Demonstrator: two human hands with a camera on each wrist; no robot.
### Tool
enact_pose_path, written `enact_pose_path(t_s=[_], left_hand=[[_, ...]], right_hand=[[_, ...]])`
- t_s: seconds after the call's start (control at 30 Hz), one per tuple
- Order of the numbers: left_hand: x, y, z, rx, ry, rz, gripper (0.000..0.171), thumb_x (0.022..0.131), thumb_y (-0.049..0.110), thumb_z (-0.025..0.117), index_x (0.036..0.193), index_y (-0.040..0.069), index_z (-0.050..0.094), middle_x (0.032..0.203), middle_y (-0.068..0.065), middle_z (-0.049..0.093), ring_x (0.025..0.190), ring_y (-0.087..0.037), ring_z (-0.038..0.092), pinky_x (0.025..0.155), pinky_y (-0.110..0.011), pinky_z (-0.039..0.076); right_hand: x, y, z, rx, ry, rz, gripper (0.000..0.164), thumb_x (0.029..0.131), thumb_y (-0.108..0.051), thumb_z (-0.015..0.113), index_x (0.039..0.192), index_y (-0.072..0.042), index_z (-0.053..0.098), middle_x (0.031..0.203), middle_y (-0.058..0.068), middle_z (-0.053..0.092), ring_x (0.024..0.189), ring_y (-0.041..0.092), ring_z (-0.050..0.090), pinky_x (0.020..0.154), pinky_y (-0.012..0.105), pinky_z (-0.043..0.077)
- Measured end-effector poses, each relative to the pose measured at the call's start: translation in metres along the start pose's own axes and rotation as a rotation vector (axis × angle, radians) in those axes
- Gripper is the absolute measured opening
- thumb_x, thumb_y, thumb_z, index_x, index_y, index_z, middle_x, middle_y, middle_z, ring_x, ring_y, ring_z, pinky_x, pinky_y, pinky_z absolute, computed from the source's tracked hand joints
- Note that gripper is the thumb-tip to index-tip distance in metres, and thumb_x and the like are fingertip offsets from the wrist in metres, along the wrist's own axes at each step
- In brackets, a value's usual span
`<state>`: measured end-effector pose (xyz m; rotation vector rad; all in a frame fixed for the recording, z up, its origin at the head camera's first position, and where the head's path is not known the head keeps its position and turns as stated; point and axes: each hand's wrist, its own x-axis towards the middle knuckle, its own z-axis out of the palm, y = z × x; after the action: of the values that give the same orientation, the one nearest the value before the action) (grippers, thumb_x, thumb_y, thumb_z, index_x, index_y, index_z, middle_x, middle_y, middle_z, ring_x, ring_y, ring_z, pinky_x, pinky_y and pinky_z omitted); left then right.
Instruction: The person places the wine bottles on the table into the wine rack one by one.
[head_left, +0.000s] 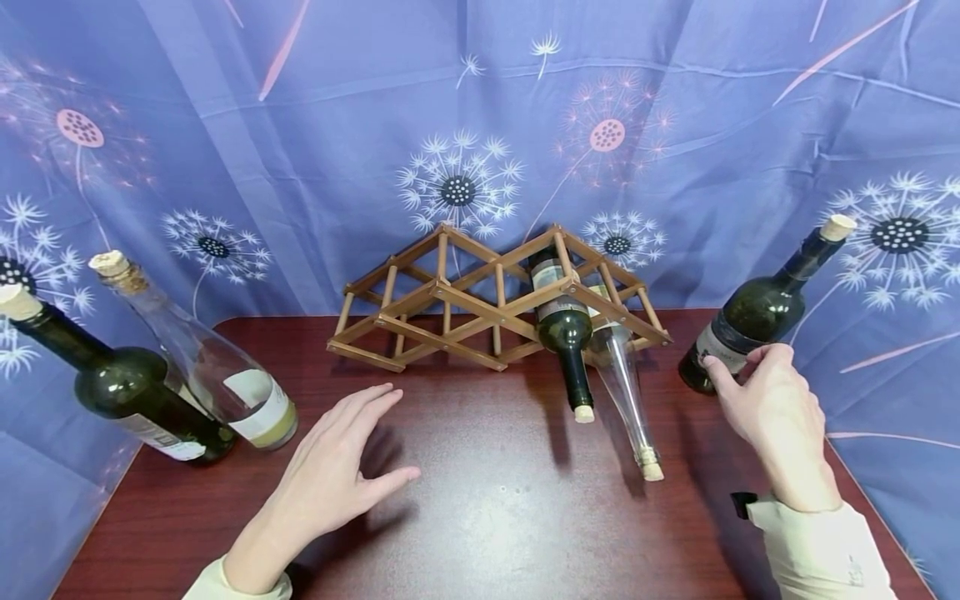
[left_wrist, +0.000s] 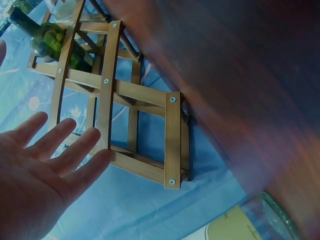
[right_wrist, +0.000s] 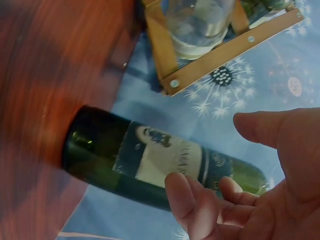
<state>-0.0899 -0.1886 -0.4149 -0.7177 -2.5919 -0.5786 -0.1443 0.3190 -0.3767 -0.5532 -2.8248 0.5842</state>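
Beside an upright dark green wine bottle (head_left: 757, 312) on the right, my right hand (head_left: 776, 412) hovers with thumb and fingers spread apart. The right wrist view shows the bottle's label (right_wrist: 167, 160) behind the loosely bent fingers; the thumb stands clear of the glass. My left hand (head_left: 333, 467) is held over the table with extended fingers and nothing in it. A wooden lattice wine rack (head_left: 468, 304) stands at the back. In its right part lie a dark green bottle (head_left: 566, 329) and a clear bottle (head_left: 621, 375), their corked necks pointing toward me.
At the left stand another dark green bottle (head_left: 123, 383) and a clear bottle (head_left: 225, 375) with a pale label, both corked. The dark red table (head_left: 480, 500) is bordered by a blue dandelion-print cloth (head_left: 337, 125) at the back and sides.
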Motion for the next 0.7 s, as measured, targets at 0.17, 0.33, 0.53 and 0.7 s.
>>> enact_pose_path(t_s=[0.17, 0.33, 0.53, 0.7], left_hand=[[0.001, 0.0, 0.0, 0.003, 0.01, 0.003, 0.091, 0.077, 0.067, 0.071, 0.149, 0.018, 0.047, 0.147, -0.002, 0.047, 0.135, -0.021, 0.043, 0.104, -0.049, 0.038], [0.002, 0.001, 0.0, -0.001, 0.013, 0.008, 0.092, 0.076, 0.066, 0.073, 0.149, 0.017, 0.046, 0.149, -0.001, 0.046, 0.136, -0.022, 0.042, 0.104, -0.049, 0.037], [0.005, 0.002, 0.0, -0.001, 0.005, 0.006, 0.092, 0.077, 0.066, 0.072, 0.151, 0.02, 0.044, 0.15, 0.001, 0.044, 0.137, -0.021, 0.041, 0.106, -0.048, 0.036], [0.007, 0.002, 0.001, -0.005, 0.007, 0.006, 0.093, 0.076, 0.066, 0.073, 0.151, 0.02, 0.043, 0.15, 0.0, 0.045, 0.137, -0.021, 0.041, 0.107, -0.048, 0.035]], right_hand=[[0.005, 0.006, 0.005, 0.013, 0.014, 0.032, 0.081, 0.089, -0.068, 0.053, 0.124, 0.004, 0.038, 0.096, 0.022, 0.056, 0.087, 0.053, 0.055, 0.06, 0.057, 0.04], [0.011, 0.01, 0.01, 0.048, 0.03, 0.052, 0.09, 0.088, -0.066, 0.056, 0.131, 0.007, 0.026, 0.111, 0.029, 0.045, 0.092, 0.061, 0.05, 0.069, 0.065, 0.04], [0.017, 0.015, 0.013, 0.065, 0.038, 0.082, 0.098, 0.088, -0.064, 0.057, 0.141, 0.007, 0.017, 0.125, 0.036, 0.039, 0.095, 0.063, 0.047, 0.075, 0.067, 0.039], [0.021, 0.018, 0.017, 0.084, 0.026, 0.102, 0.101, 0.088, -0.065, 0.056, 0.147, 0.004, 0.012, 0.131, 0.038, 0.037, 0.097, 0.064, 0.046, 0.075, 0.068, 0.039]])
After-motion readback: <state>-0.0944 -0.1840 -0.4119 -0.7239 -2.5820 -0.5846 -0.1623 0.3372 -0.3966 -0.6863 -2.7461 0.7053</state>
